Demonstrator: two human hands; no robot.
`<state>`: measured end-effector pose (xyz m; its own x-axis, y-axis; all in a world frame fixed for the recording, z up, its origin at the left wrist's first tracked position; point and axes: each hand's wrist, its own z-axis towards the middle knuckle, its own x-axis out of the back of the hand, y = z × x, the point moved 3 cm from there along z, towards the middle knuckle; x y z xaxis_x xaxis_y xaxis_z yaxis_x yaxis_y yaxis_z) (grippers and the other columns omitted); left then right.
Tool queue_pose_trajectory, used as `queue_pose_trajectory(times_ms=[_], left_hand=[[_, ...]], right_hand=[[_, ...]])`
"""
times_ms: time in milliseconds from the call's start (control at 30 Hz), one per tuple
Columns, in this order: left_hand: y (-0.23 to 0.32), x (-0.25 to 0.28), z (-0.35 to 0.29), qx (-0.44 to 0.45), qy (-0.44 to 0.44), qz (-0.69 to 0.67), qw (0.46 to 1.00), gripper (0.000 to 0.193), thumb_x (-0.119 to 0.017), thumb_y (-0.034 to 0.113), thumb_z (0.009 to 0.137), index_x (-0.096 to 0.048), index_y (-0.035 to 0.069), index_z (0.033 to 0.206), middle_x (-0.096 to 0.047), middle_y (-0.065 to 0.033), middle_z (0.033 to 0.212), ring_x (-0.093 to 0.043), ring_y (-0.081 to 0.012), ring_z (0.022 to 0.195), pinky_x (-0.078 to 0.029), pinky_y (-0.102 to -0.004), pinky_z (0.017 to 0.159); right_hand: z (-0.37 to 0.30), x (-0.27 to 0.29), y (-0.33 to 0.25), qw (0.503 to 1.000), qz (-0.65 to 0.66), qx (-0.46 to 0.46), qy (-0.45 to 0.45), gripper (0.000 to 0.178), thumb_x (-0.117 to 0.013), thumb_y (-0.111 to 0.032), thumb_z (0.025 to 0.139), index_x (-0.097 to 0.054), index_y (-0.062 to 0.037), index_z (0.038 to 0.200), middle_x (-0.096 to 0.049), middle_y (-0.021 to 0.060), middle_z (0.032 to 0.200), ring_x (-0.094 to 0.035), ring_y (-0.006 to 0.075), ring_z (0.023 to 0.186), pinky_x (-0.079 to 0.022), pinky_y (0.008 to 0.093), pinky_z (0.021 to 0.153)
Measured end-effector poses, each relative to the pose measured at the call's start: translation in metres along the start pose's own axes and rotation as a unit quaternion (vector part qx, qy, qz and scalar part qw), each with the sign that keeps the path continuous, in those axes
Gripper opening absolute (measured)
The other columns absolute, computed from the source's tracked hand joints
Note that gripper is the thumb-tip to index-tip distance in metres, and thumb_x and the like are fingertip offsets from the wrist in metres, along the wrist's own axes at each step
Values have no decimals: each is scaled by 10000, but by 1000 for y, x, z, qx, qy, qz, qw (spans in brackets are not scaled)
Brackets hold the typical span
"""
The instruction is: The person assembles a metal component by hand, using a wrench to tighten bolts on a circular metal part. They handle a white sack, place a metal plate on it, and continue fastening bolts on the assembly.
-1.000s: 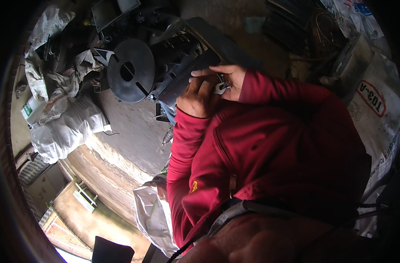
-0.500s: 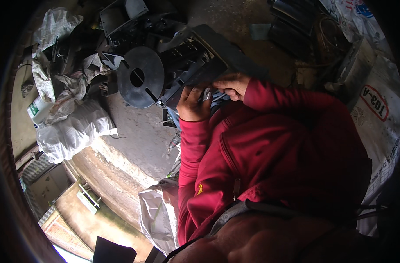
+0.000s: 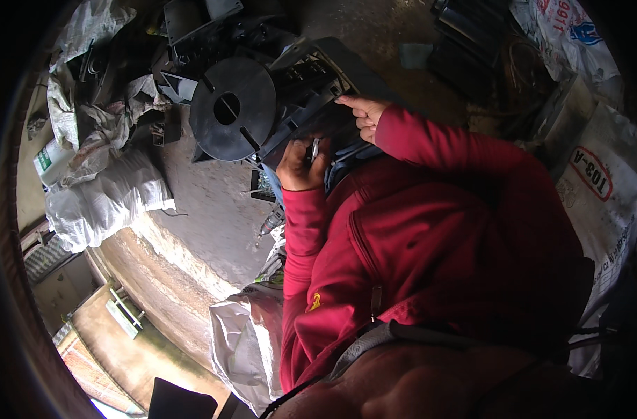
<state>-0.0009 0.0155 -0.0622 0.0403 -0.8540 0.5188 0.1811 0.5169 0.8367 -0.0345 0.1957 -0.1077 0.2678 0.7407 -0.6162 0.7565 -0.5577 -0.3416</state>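
Left hand (image 3: pixel 303 170): fingers bent and nearly closed, gripping a small metal piece (image 3: pixel 315 148) between thumb and fingers. The piece is bright, narrow and roughly upright in view; its exact kind is too small to tell. It lies at the upper right of the left hand, partly covered by the fingers.

Right hand (image 3: pixel 365 117): further up and to the right, apart from the left hand. Index finger is stretched out to the left, its tip at the near right edge of a black housing (image 3: pixel 310 117); contact or a slight gap cannot be told. The other fingers are curled toward the palm; whether they hold anything cannot be told.

The black housing lies just beyond the left hand, tilted in view, with a row of slots along its upper part. A black disc (image 3: pixel 257 94) with a round central hole and two slits stands at its left side, up and to the left of the left hand, not touched by either hand.

Left of the left hand: a small dark tray (image 3: pixel 263 184) of small bright parts, near the wrist. Below it, a drill-like tool (image 3: pixel 271 221) beside the left red sleeve (image 3: pixel 303 230), over grey floor (image 3: pixel 206 209).
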Motion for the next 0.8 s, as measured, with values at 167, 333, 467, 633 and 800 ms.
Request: queue_pose_trajectory(times_ms=[167,333,467,633,800], left_hand=[[-6,0,-1,-12,3,-29,999,145,-727,50,775,-640,19,886,-633,-58,773,-592,-117,611,-471,-243,572],[-9,1,-2,-22,1,-38,999,134,-713,16,791,-621,5,889,-645,-57,837,-594,-92,639,-490,-236,583],[-13,-1,-3,-1,8,-110,994,154,-729,48,772,-646,24,899,-636,-66,839,-600,-129,685,-485,-253,633],[-2,1,2,42,-3,-148,988,164,-729,45,768,-663,26,916,-627,-58,823,-585,-119,702,-468,-245,654],[-1,-3,6,16,-9,-127,992,164,-715,41,779,-663,20,933,-626,-61,822,-579,-112,685,-464,-239,636]], right_hand=[[0,-2,-3,998,42,40,-15,133,-621,-224,889,-515,-155,851,-336,-80,526,-254,34,397,-218,200,355],[5,2,-5,996,37,69,-34,119,-608,-194,885,-506,-155,838,-348,-77,527,-257,35,387,-219,201,354],[6,4,-6,996,19,78,-46,109,-593,-210,892,-518,-139,859,-356,-76,537,-259,36,382,-219,202,354],[8,7,-6,993,2,112,-36,135,-588,-260,881,-546,-132,886,-367,-80,552,-294,20,401,-210,204,356],[7,6,-7,990,-38,130,-22,213,-566,-339,896,-549,-127,883,-349,-77,555,-267,17,401,-189,205,362]])
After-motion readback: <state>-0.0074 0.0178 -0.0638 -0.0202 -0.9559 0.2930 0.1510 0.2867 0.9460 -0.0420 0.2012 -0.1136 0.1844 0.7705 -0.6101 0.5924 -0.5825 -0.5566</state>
